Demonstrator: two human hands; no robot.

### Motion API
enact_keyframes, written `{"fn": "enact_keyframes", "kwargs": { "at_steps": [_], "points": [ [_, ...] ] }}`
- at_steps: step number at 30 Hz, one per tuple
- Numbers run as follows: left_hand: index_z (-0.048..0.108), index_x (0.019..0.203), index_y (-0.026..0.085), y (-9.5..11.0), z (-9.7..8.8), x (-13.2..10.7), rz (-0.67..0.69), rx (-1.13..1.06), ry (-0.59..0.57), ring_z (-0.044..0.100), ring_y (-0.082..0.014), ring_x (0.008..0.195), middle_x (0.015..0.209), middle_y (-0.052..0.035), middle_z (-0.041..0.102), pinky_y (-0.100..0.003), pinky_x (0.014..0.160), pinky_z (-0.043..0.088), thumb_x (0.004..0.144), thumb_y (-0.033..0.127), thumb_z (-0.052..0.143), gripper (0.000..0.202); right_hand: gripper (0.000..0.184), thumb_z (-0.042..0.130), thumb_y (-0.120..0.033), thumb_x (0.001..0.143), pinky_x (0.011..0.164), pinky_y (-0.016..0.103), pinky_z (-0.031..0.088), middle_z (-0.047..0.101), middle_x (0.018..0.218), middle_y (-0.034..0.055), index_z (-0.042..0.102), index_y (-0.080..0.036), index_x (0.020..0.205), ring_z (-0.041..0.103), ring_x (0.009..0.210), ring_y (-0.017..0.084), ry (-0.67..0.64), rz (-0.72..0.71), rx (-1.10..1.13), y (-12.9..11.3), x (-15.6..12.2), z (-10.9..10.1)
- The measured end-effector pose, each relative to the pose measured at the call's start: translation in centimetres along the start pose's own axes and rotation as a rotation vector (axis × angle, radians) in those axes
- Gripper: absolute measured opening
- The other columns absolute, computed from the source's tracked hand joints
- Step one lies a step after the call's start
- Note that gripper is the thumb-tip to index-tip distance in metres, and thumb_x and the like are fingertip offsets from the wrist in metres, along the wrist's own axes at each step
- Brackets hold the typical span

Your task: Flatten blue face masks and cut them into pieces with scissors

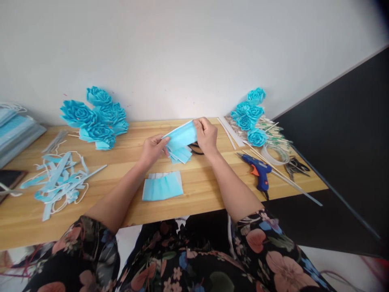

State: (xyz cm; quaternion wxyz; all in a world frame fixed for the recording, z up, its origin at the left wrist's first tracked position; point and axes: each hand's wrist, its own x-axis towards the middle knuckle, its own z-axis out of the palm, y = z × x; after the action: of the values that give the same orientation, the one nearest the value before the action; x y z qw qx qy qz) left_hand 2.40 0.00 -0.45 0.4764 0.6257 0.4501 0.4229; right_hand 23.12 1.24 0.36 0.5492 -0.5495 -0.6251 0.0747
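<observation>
A blue face mask piece point(183, 134) is stretched between my two hands above the middle of the table. My left hand point(153, 149) pinches its left end, and my right hand point(206, 134) grips the right end. Beneath it lie some smaller blue pieces point(181, 155), partly covered. Black loops, perhaps scissor handles point(198, 151), show beside my right wrist; the rest of that tool is hidden. Closer to me, flat blue mask pieces point(163, 186) rest on the wood, with a whitish layer showing along the back edge.
Blue flowers point(100, 117) stand at the back left, and more flowers point(252, 117) at the back right. Cut strips with ear loops point(62, 180) lie left, near stacked masks point(18, 129). On the right are a blue glue gun point(257, 172), clear tape point(275, 155), pliers point(296, 166) and thin sticks.
</observation>
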Motion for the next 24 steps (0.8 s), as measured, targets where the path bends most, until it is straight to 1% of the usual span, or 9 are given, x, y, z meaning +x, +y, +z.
{"fn": "enact_keyframes", "kwargs": {
  "at_steps": [2, 4, 7, 10, 13, 16, 18, 22, 24],
  "points": [
    [0.059, 0.068, 0.017, 0.0, -0.2, 0.2, -0.059, -0.055, -0.05, 0.041, -0.0073, 0.036, 0.047, -0.0013, 0.062, -0.021, 0.039, 0.027, 0.079, 0.055, 0.065, 0.04, 0.039, 0.046, -0.051, 0.095, 0.061, 0.026, 0.028, 0.044, 0.059, -0.0045, 0.053, -0.021, 0.071, 0.039, 0.058, 0.011, 0.001, -0.011, -0.03, 0.1, 0.1, -0.2],
    [0.061, 0.071, 0.016, -0.2, -0.4, 0.4, -0.11, -0.119, -0.082, 0.042, -0.0076, 0.035, 0.048, -0.002, 0.063, -0.021, 0.037, 0.028, 0.075, 0.057, 0.069, 0.042, 0.04, 0.046, -0.052, 0.095, 0.061, 0.026, 0.027, 0.044, 0.058, -0.0042, 0.054, -0.021, 0.071, 0.039, 0.058, 0.011, 0.0, -0.022, -0.048, 0.2, 0.1, -0.3],
    [0.062, 0.079, 0.014, -0.8, -0.5, 0.6, -0.149, -0.235, -0.108, 0.055, -0.0115, 0.041, 0.054, -0.0042, 0.067, -0.021, 0.04, 0.039, 0.071, 0.057, 0.074, 0.045, 0.04, 0.045, -0.052, 0.095, 0.061, 0.026, 0.027, 0.045, 0.059, -0.004, 0.055, -0.021, 0.072, 0.039, 0.058, 0.011, -0.01, -0.039, -0.052, 0.3, 0.0, -0.1],
    [0.06, 0.083, 0.013, -1.2, -0.3, 0.9, -0.168, -0.31, -0.089, 0.065, -0.0158, 0.051, 0.059, -0.006, 0.069, -0.024, 0.05, 0.051, 0.072, 0.053, 0.075, 0.045, 0.04, 0.043, -0.052, 0.096, 0.061, 0.026, 0.028, 0.046, 0.06, -0.0039, 0.056, -0.021, 0.074, 0.04, 0.058, 0.011, -0.03, -0.041, -0.053, 0.3, -0.2, 0.1],
    [0.055, 0.084, 0.014, -1.1, -0.1, 0.9, -0.137, -0.284, -0.05, 0.069, -0.0188, 0.056, 0.058, -0.0047, 0.068, -0.027, 0.054, 0.056, 0.079, 0.052, 0.071, 0.041, 0.04, 0.043, -0.052, 0.096, 0.061, 0.025, 0.029, 0.047, 0.06, -0.0038, 0.056, -0.021, 0.075, 0.04, 0.058, 0.011, -0.04, -0.033, -0.066, 0.3, -0.3, 0.4],
    [0.05, 0.081, 0.017, -0.8, 0.1, 0.8, -0.074, -0.225, -0.024, 0.067, -0.0182, 0.051, 0.053, -0.0027, 0.066, -0.027, 0.052, 0.055, 0.083, 0.052, 0.066, 0.039, 0.04, 0.044, -0.052, 0.096, 0.061, 0.025, 0.028, 0.046, 0.06, -0.0038, 0.055, -0.021, 0.074, 0.04, 0.059, 0.011, -0.032, -0.026, -0.061, 0.4, -0.3, 0.4],
    [0.05, 0.08, 0.017, -0.6, 0.1, 0.7, -0.046, -0.223, -0.015, 0.066, -0.0175, 0.048, 0.052, -0.0029, 0.066, -0.026, 0.049, 0.054, 0.083, 0.053, 0.065, 0.04, 0.04, 0.044, -0.051, 0.096, 0.061, 0.025, 0.028, 0.044, 0.06, -0.0041, 0.053, -0.021, 0.072, 0.04, 0.059, 0.01, -0.029, -0.017, -0.042, 0.5, -0.2, 0.4],
    [0.05, 0.081, 0.017, -0.7, 0.0, 0.7, -0.033, -0.243, -0.04, 0.067, -0.0181, 0.05, 0.054, -0.0047, 0.067, -0.025, 0.05, 0.052, 0.082, 0.056, 0.065, 0.042, 0.04, 0.046, -0.05, 0.095, 0.06, 0.025, 0.028, 0.041, 0.058, -0.0052, 0.049, -0.02, 0.069, 0.038, 0.058, 0.009, -0.035, 0.001, 0.022, 0.6, -0.1, 0.4],
    [0.051, 0.081, 0.017, -1.0, -0.2, 0.8, -0.045, -0.226, -0.076, 0.066, -0.0181, 0.051, 0.054, -0.0043, 0.067, -0.027, 0.051, 0.052, 0.082, 0.058, 0.064, 0.043, 0.04, 0.047, -0.049, 0.095, 0.059, 0.024, 0.028, 0.038, 0.057, -0.0057, 0.048, -0.02, 0.068, 0.037, 0.057, 0.009, -0.046, 0.004, 0.054, 0.5, 0.0, 0.2]
  ]
}}
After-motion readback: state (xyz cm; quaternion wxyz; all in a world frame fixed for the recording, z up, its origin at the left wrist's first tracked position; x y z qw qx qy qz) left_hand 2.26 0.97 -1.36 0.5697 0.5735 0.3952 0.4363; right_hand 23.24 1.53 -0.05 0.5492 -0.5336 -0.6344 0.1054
